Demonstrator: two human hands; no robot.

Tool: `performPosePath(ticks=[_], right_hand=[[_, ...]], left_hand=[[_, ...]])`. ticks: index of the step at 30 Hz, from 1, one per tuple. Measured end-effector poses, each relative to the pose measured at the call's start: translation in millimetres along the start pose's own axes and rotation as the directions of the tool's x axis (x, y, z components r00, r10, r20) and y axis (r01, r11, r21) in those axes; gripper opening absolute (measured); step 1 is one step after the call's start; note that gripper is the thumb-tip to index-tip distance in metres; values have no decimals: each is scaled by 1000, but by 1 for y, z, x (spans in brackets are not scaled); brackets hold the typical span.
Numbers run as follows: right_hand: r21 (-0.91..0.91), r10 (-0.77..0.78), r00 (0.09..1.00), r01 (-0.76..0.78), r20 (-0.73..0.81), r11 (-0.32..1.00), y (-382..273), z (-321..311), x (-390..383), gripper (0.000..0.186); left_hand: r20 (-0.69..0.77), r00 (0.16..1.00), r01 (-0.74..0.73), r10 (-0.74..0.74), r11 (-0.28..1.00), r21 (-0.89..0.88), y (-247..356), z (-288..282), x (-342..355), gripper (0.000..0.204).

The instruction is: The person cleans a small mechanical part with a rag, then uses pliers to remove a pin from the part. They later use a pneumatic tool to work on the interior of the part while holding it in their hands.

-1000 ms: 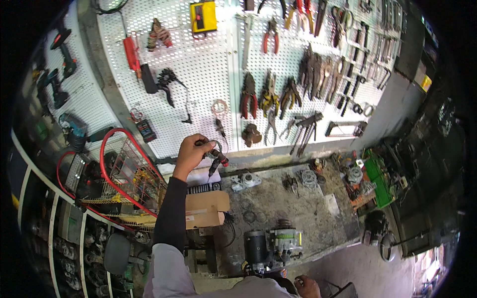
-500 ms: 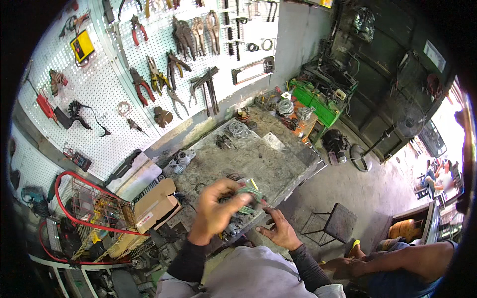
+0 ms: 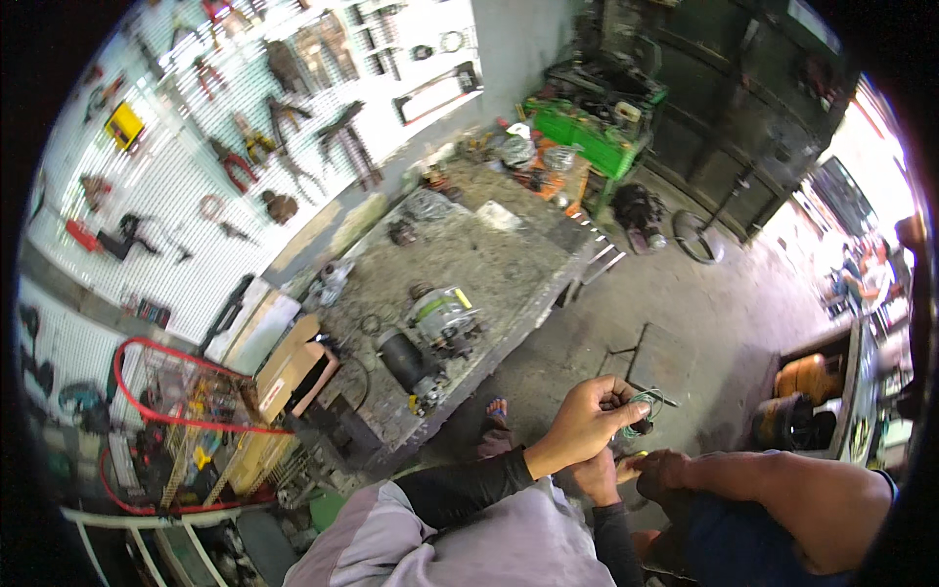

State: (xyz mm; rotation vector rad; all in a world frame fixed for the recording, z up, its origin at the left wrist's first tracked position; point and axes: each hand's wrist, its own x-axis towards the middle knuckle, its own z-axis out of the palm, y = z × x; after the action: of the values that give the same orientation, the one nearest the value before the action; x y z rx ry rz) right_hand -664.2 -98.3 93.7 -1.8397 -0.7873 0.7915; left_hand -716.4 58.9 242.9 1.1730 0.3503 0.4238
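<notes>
My left hand (image 3: 587, 423) is closed on a small loose coil of thin green wire (image 3: 640, 403), held out past the workbench's front edge. Just below it is my right hand (image 3: 597, 477), its fingers mostly hidden behind the left hand and wrist. Whether it holds anything does not show. On the workbench (image 3: 528, 264) lie a round metal alternator-like part (image 3: 442, 311) with a green band and a black cylindrical motor (image 3: 405, 358). Close to my right hand, another person's hand (image 3: 661, 468) reaches in from the right.
A stool (image 3: 657, 357) stands on the floor beyond my hands. The other person's arm (image 3: 782, 481) fills the lower right. To the left are a red-rimmed wire basket (image 3: 186, 391) and an open cardboard box (image 3: 290, 370). Tools hang on a white pegboard (image 3: 161, 186) behind the bench.
Both my hands have moved right, away from the bench, carrying the green wire coil. They have come close together. The view has shifted, and the parts on the bench are now uncovered.
</notes>
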Motion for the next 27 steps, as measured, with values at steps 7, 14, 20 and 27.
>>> performPosePath(ticks=[7,14,20,27], right_hand=[[-182,-35,987,5,-160,983,24,-21,1,29],[165,205,925,-159,-319,973,11,-63,-1,22],[587,189,942,11,-278,810,-45,-115,-26,16],[721,-77,806,563,-587,403,-69,-200,-54,30]], left_hand=[[210,950,189,-230,961,201,-19,48,47,18],[667,670,122,-326,935,334,-24,125,119,20],[811,427,-173,-399,844,507,-31,218,194,20],[841,93,32,-532,846,532,-74,361,197,21]])
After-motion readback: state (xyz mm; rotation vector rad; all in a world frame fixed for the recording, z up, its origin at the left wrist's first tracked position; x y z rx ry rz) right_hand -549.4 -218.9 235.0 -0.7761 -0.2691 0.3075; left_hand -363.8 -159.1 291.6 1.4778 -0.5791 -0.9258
